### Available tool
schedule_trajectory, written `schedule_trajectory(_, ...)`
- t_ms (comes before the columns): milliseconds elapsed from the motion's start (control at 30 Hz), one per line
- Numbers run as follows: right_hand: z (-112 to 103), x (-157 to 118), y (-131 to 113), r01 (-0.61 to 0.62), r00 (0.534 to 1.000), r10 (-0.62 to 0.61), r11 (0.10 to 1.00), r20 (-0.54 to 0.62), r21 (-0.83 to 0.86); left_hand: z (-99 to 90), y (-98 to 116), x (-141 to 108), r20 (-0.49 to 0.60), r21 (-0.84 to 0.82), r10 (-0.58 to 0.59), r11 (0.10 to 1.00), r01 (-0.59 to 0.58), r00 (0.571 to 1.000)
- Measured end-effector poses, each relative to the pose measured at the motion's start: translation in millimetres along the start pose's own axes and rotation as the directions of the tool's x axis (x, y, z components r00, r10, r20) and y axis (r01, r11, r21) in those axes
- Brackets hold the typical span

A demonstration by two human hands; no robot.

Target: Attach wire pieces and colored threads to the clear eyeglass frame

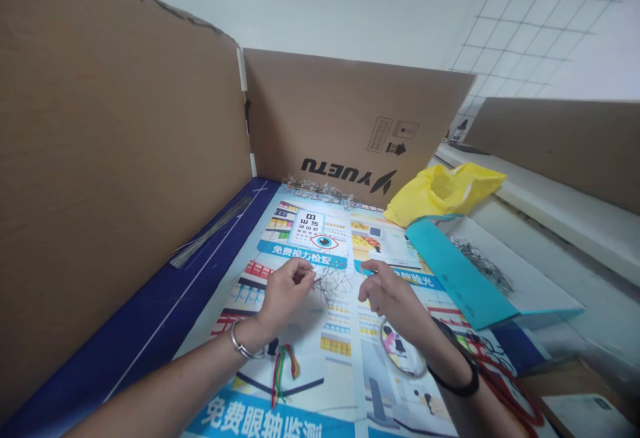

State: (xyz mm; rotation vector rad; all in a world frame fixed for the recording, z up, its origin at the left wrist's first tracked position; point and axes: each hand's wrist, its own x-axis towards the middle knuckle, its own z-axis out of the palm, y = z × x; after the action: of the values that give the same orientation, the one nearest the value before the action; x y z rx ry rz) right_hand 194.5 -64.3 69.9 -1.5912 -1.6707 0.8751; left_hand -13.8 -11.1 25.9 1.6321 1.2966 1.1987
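My left hand (290, 291) is closed in a pinch, with a thin silvery wire (332, 283) piece, looped and tangled, at its fingertips. Facing it across a small gap, my right hand (390, 297) has loosely bent fingers, the index finger apart from the others; I make out nothing held in it. Below my left wrist lies a small bundle of red, yellow and green cords (284, 368). A round hoop or ring (403, 351) rests on the printed sheet near my right forearm.
Cardboard panels (340, 118) wall off the left and back. More wire pieces (320, 189) line the back edge, and thin strips (210, 231) lie at left. To the right are a yellow bag (440, 191), a turquoise box (457, 271) holding a wire heap (480, 261), and red cord (515, 391).
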Motion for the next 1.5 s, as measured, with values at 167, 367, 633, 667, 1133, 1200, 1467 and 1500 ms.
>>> schedule_trajectory(167, 13.7, -1.1, -34.4, 0.035, 0.999, -0.034, 0.997, 0.019, -0.068, -0.3, -0.6, -2.8, 0.023, 0.036, 0.046, 0.998, -0.047, 0.999)
schedule_trajectory(367, 39.3, 11.1, -41.0, 0.211, 0.977, -0.212, 0.971, -0.004, -0.11, -1.1, 0.5, -5.2, 0.018, 0.095, 0.114, 0.989, -0.115, 0.993)
schedule_trajectory(633, 58.1, 16.3, -10.5, 0.316, 0.898, -0.416, 0.836, -0.141, -0.448, 0.8, 1.7, -6.5, 0.011, 0.144, 0.15, 0.978, -0.15, 0.989)
schedule_trajectory(667, 58.5, 15.2, -10.1, 0.331, 0.885, -0.444, 0.81, -0.137, -0.484, 0.6, 2.0, -6.9, 0.008, 0.157, 0.174, 0.972, -0.173, 0.985)
schedule_trajectory(1133, 51.7, -1.4, -23.8, 0.303, 0.801, -0.595, 0.497, -0.066, -0.813, 2.5, -1.8, -10.3, 0.046, 0.276, 0.372, 0.887, -0.37, 0.927)
schedule_trajectory(1200, 52.4, -1.6, -24.9, 0.32, 0.793, -0.607, 0.476, -0.043, -0.819, 3.3, -1.6, -11.7, 0.057, 0.28, 0.382, 0.881, -0.382, 0.922)
schedule_trajectory(1467, 53.3, 2.6, -17.9, 0.327, 0.823, -0.569, 0.463, 0.008, -0.824, 2.9, 1.8, -17.0, 0.103, 0.257, 0.373, 0.886, -0.387, 0.922)
schedule_trajectory(1500, 53.3, 3.2, -16.5, 0.33, 0.826, -0.564, 0.466, 0.011, -0.821, 2.6, 2.0, -17.2, 0.11, 0.252, 0.372, 0.887, -0.387, 0.922)
